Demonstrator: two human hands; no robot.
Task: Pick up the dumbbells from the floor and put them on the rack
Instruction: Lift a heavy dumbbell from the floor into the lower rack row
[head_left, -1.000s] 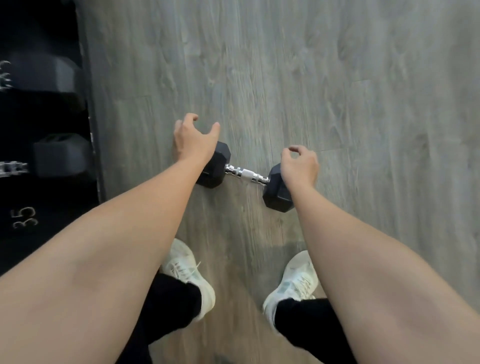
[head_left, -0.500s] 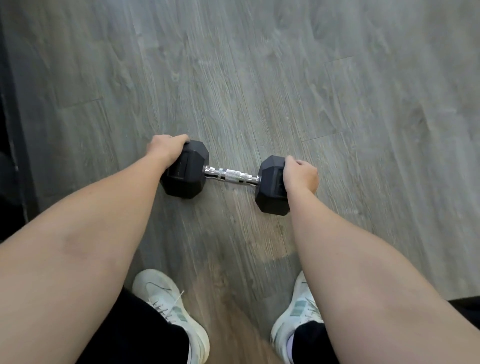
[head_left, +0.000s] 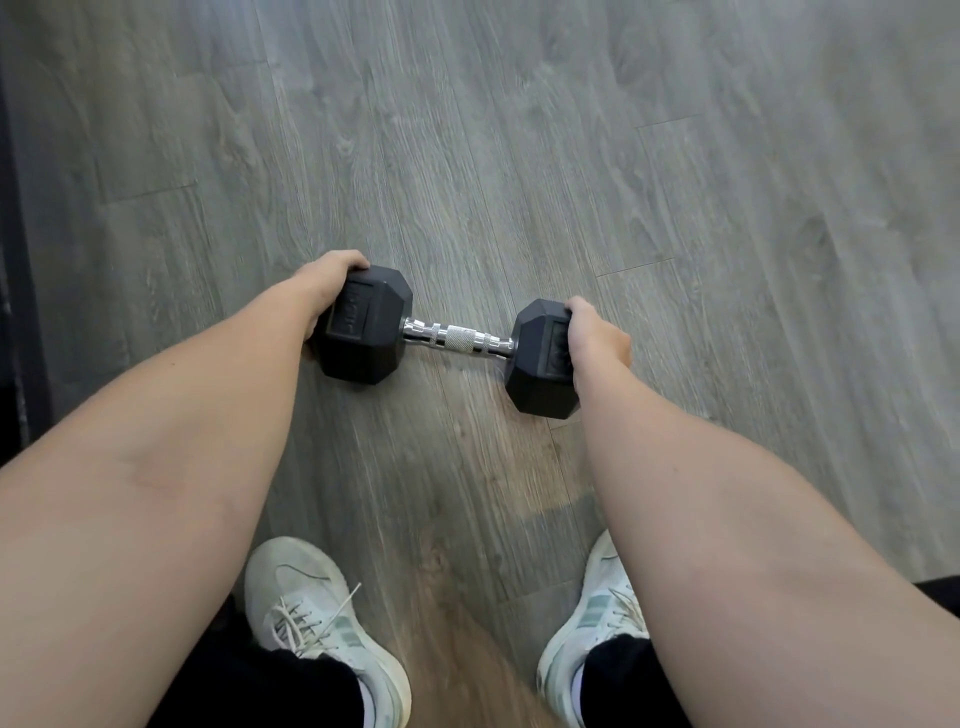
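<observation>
A black hex dumbbell (head_left: 457, 338) with a chrome knurled handle lies across the grey wood floor in front of my feet. My left hand (head_left: 324, 283) wraps around the outer face of its left head. My right hand (head_left: 597, 338) clasps the outer side of its right head. The handle between the heads is bare. My fingers on both sides are mostly hidden behind the heads. I cannot tell whether the dumbbell rests on the floor or is just off it.
A dark strip, the edge of the rack (head_left: 15, 270), runs down the far left border. My two white sneakers (head_left: 322, 623) stand at the bottom, toes toward the dumbbell. Grey wood floor (head_left: 675, 156) spreads ahead and to the right.
My hands came down from above the dumbbell and closed on its two heads. The view swung right, so the rack with its dumbbells slid almost out of the left edge.
</observation>
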